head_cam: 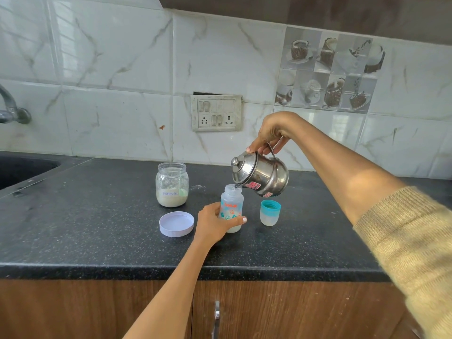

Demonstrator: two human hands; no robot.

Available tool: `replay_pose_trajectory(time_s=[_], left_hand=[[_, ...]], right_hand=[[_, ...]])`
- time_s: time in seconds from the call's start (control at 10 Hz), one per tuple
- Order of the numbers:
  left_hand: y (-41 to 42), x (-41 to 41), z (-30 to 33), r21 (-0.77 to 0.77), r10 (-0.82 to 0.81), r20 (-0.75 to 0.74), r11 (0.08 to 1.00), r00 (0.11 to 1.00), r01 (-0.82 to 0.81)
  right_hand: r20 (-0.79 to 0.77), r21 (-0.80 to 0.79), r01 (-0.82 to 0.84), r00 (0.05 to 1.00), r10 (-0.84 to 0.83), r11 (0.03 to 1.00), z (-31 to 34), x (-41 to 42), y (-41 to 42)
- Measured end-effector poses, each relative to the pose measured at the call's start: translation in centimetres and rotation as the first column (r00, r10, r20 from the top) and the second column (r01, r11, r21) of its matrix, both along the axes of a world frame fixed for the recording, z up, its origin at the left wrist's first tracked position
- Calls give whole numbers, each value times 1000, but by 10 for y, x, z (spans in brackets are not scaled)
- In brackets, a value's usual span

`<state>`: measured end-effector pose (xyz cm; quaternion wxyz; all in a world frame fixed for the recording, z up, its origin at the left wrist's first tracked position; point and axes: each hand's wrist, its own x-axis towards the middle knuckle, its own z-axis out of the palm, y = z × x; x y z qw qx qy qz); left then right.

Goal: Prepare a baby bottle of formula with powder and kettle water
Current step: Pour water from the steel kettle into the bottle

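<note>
I'm tipping the small steel kettle [263, 176] with my right hand [271, 134], fingers clenching its handle, spout just over the clear printed baby bottle [231, 206] mid-worktop; left hand [211, 222] fingers gripping it steady. Pouring slowly is key.

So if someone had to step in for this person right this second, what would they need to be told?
Left hand: gripping the printed translucent baby bottle, upright on the black speckled counter.
Right hand: holding the small steel kettle by its handle, tilted, spout over the bottle's open mouth.
Elsewhere: the glass jar labelled Formula stands open, its pale lilac lid lying in front; the teal-rimmed bottle cap sits upside down to the bottle's right.
Done: jar and bottle are open.
Left: finish pouring, set the kettle down, cap the bottle, close the jar.
</note>
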<state>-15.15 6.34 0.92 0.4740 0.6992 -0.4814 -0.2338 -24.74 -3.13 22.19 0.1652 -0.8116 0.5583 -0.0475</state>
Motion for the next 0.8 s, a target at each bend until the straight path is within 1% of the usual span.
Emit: replay_pose_trajectory(time_s=[0.4, 0.8], left_hand=[[-1, 0, 0, 1, -1, 4, 1000, 1000, 1], [-1, 1, -1, -2, -2, 0, 1000, 1000, 2]], right_hand=[[-28, -20, -11, 1000, 10, 1000, 2, 3, -3], [-105, -48, -15, 994, 10, 999, 4, 9, -2]])
